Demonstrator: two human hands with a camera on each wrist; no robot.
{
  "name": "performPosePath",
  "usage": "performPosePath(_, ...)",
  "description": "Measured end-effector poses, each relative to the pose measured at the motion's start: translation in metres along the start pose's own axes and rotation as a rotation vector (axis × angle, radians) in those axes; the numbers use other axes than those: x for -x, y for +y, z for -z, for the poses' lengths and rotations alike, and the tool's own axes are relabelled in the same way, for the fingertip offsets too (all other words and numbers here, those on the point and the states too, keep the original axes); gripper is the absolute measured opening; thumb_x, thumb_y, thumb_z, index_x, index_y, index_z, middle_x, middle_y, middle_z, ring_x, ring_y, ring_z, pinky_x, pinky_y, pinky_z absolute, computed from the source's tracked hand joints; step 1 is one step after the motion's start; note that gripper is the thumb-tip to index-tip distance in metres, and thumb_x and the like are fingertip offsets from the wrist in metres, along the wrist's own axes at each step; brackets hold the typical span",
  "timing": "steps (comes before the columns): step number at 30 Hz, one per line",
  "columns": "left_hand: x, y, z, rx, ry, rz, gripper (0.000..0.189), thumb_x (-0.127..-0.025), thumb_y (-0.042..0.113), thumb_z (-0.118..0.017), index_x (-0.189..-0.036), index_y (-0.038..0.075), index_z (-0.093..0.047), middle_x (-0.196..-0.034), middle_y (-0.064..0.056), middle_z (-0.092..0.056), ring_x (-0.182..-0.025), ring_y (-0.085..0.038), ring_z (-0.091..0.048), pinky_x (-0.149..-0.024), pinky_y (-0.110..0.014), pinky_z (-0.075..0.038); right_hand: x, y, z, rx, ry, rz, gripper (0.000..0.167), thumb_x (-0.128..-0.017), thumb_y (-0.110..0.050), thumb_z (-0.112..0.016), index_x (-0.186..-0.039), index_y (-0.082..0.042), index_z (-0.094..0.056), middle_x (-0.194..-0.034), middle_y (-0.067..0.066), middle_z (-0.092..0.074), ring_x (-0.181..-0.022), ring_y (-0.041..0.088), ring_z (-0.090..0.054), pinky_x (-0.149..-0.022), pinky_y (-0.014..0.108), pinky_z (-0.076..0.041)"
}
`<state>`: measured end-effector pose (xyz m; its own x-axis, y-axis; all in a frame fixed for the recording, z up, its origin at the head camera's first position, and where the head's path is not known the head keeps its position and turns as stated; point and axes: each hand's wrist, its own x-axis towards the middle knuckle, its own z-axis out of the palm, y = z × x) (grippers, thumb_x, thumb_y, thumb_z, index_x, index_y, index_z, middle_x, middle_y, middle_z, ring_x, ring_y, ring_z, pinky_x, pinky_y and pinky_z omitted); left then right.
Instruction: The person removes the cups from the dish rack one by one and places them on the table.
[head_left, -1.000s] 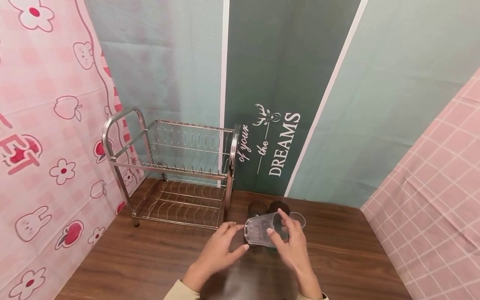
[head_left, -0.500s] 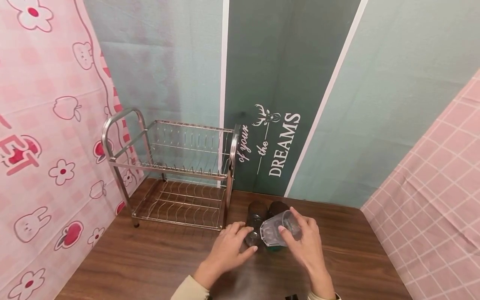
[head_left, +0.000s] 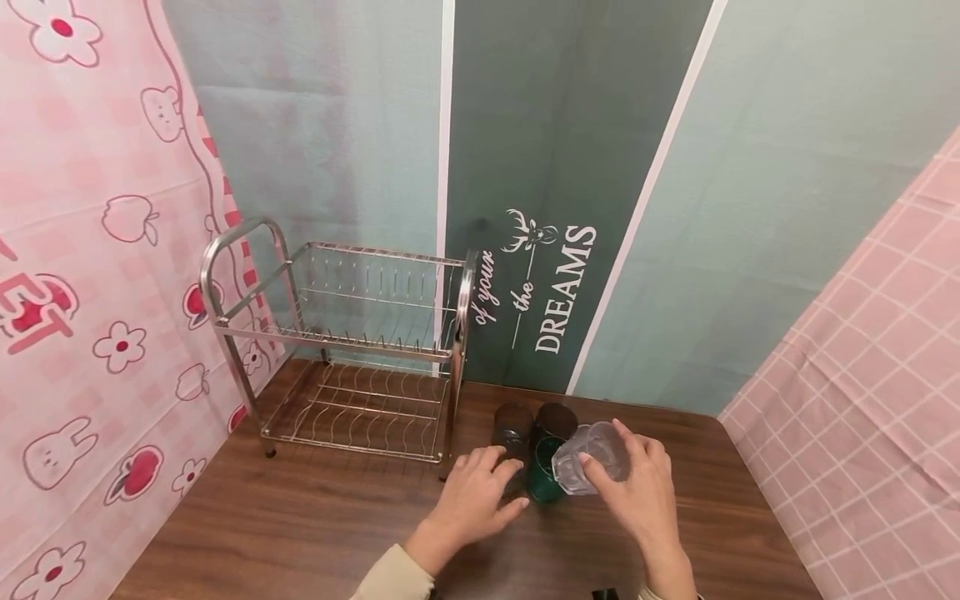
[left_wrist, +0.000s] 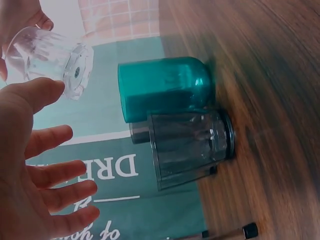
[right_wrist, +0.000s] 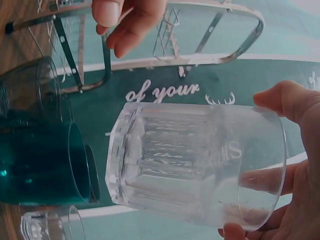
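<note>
My right hand (head_left: pixel 648 500) grips a clear faceted tumbler (right_wrist: pixel 175 155) near its rim, thumb on one side and fingers on the other. The tumbler is tilted on its side, its base toward the left, raised off the table. Beside its base stands a green glass (left_wrist: pixel 165 90), upright on the table. My left hand (head_left: pixel 476 496) hovers with spread, loosely bent fingers and holds nothing. Just past its fingertips stands a grey see-through glass (left_wrist: pixel 187 145). Two dark glasses show at the back, one a brown glass (head_left: pixel 555 421). Another clear glass (right_wrist: pixel 47 225) appears in the right wrist view.
A two-tier metal dish rack (head_left: pixel 341 337) stands at the left on the wooden table (head_left: pixel 247 517). A green printed cloth (head_left: pixel 517 167) hangs behind. Pink patterned cloths enclose the left and right sides.
The right hand has carried the clear tumbler to the right, away from the left hand, uncovering the green and grey glasses. The left hand has shifted slightly right.
</note>
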<state>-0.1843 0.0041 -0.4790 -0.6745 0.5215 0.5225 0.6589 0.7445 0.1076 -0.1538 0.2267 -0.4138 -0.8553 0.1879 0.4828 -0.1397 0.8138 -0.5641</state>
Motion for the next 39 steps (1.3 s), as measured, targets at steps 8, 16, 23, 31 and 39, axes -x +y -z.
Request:
performPosePath(8, -0.005, 0.006, -0.003, 0.001, -0.016, 0.001, 0.043, -0.082, 0.048, -0.063, -0.114, 0.018, -0.063, -0.114, -0.007, -0.054, -0.104, -0.023, -0.052, -0.078, -0.039, -0.043, 0.000, 0.007, 0.010, 0.066, -0.026, -0.062, 0.068, -0.072, -0.034, -0.076, -0.126, 0.001, -0.054, -0.109, 0.029, -0.047, -0.101, 0.044, -0.039, -0.075, 0.055, -0.037)
performPosePath(16, -0.012, 0.011, -0.010, 0.006, -0.013, -0.001, 0.042, -0.082, 0.048, -0.063, -0.113, 0.019, -0.063, -0.115, -0.007, -0.054, -0.105, -0.023, -0.052, -0.079, -0.038, -0.043, 0.001, 0.015, 0.015, 0.133, -0.108, -0.170, 0.073, -0.076, -0.042, -0.071, -0.132, 0.000, -0.048, -0.116, 0.031, -0.040, -0.107, 0.048, -0.034, -0.073, 0.059, -0.038)
performPosePath(23, -0.016, 0.015, -0.018, -0.018, -0.015, -0.031, 0.043, -0.082, 0.049, -0.062, -0.112, 0.019, -0.063, -0.115, -0.006, -0.053, -0.103, -0.022, -0.051, -0.077, -0.037, -0.042, 0.003, 0.026, 0.010, 0.170, -0.130, -0.214, 0.076, -0.077, -0.045, -0.070, -0.133, 0.000, -0.045, -0.118, 0.031, -0.038, -0.107, 0.048, -0.033, -0.070, 0.061, -0.039)
performPosePath(31, -0.015, 0.021, -0.029, -0.034, 0.052, -0.081, 0.042, -0.080, 0.048, -0.065, -0.109, 0.018, -0.064, -0.112, -0.007, -0.054, -0.100, -0.021, -0.053, -0.075, -0.035, -0.042, 0.003, 0.044, -0.002, 0.162, -0.158, -0.227, 0.077, -0.078, -0.043, -0.070, -0.132, 0.005, -0.044, -0.118, 0.035, -0.038, -0.106, 0.051, -0.034, -0.070, 0.063, -0.039)
performPosePath(39, -0.012, 0.028, -0.035, -0.039, 0.058, -0.098, 0.041, -0.080, 0.050, -0.064, -0.108, 0.019, -0.064, -0.112, -0.005, -0.054, -0.099, -0.020, -0.054, -0.075, -0.035, -0.044, 0.003, 0.063, -0.019, 0.150, -0.214, -0.246, 0.078, -0.078, -0.041, -0.071, -0.132, 0.008, -0.043, -0.118, 0.039, -0.037, -0.107, 0.054, -0.033, -0.075, 0.064, -0.037)
